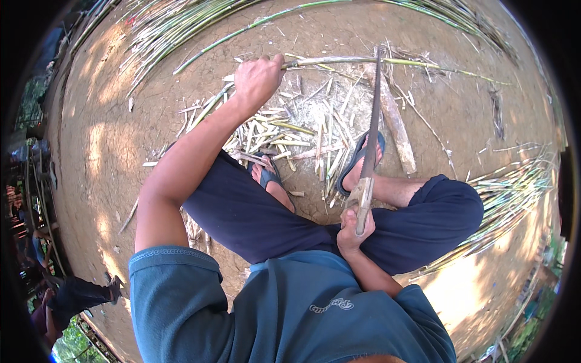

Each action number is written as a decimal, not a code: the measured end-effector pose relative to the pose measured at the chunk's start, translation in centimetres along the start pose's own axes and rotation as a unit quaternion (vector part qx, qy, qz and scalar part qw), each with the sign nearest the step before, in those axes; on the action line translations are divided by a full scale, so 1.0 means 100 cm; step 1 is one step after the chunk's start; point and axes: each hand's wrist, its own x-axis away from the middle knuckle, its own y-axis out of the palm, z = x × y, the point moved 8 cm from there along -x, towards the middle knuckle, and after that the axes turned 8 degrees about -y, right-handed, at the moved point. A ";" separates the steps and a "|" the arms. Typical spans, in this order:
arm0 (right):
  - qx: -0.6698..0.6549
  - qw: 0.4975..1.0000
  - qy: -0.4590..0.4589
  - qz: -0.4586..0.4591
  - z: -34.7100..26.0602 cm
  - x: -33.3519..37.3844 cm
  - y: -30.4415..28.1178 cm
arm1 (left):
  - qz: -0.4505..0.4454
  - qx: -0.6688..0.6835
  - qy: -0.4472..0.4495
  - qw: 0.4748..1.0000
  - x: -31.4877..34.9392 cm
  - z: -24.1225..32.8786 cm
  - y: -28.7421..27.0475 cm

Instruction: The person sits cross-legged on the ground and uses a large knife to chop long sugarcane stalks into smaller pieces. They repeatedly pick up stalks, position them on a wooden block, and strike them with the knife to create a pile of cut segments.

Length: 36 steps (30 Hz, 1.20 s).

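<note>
My left hand (259,81) is closed around a thin bamboo cane (339,60) that runs out to the right across the far side. My right hand (354,230), close to my lap, grips the wooden handle of a handsaw (375,112). Its long toothed blade points away from me, and its far end meets the cane over the end of a short log (392,124). From this angle I cannot tell whether the teeth have cut into the cane. Short cut bamboo pieces (284,136) lie heaped between and beyond my sandalled feet.
Long green canes (175,36) are piled at the far left, with more canes (451,18) at the far right. Another bundle (508,199) lies beside my right knee. Pale sawdust (311,112) covers the dirt ground near the log. Another person (75,296) is at the lower left edge.
</note>
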 end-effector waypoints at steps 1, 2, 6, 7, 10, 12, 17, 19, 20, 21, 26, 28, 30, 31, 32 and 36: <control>0.028 0.999 -0.033 -0.013 -0.009 -0.002 -0.002 | -0.003 -0.005 -0.004 1.000 0.001 -0.001 0.002; 0.046 0.997 -0.062 -0.031 -0.014 -0.003 -0.004 | -0.005 -0.010 -0.009 1.000 0.001 -0.002 0.004; 0.064 0.985 -0.114 -0.115 -0.042 -0.018 0.011 | -0.036 -0.006 -0.053 0.998 0.003 -0.012 0.011; 0.056 0.983 -0.111 -0.139 -0.050 -0.025 0.022 | -0.061 -0.005 -0.060 0.996 0.006 -0.014 0.014; 0.067 0.974 -0.109 -0.185 -0.060 -0.037 0.053 | -0.115 0.002 -0.077 0.990 0.011 -0.016 0.016; 0.045 0.978 -0.064 -0.195 -0.053 -0.042 0.068 | -0.120 0.007 -0.083 0.989 0.012 -0.014 0.011; 0.040 0.974 -0.112 -0.192 -0.064 -0.051 0.087 | -0.117 0.005 -0.082 0.990 0.013 -0.014 0.008; 0.049 0.972 -0.109 -0.200 -0.063 -0.049 0.087 | -0.123 0.010 -0.089 0.988 0.014 -0.016 0.012; 0.053 0.972 -0.108 -0.204 -0.063 -0.048 0.087 | -0.129 0.014 -0.093 0.987 0.014 -0.014 0.010; 0.046 0.973 -0.099 -0.203 -0.061 -0.047 0.086 | -0.135 0.017 -0.097 0.986 0.014 -0.014 0.009; 0.050 0.972 -0.092 -0.210 -0.065 -0.040 0.083 | -0.141 0.012 -0.103 0.985 0.011 -0.018 0.015; 0.057 0.970 -0.093 -0.218 -0.064 -0.036 0.082 | -0.148 0.014 -0.105 0.983 0.010 -0.020 0.018; 0.057 0.971 -0.084 -0.216 -0.064 -0.032 0.081 | -0.156 0.012 -0.102 0.982 0.011 -0.022 0.021; 0.054 0.973 -0.075 -0.210 -0.063 -0.031 0.080 | -0.160 0.010 -0.101 0.982 0.011 -0.023 0.023; 0.051 0.976 -0.066 -0.203 -0.063 -0.030 0.079 | -0.163 0.009 -0.100 0.981 0.010 -0.022 0.024; 0.060 0.973 -0.077 -0.210 -0.067 -0.031 0.081 | -0.167 0.011 -0.118 0.979 0.011 -0.024 0.023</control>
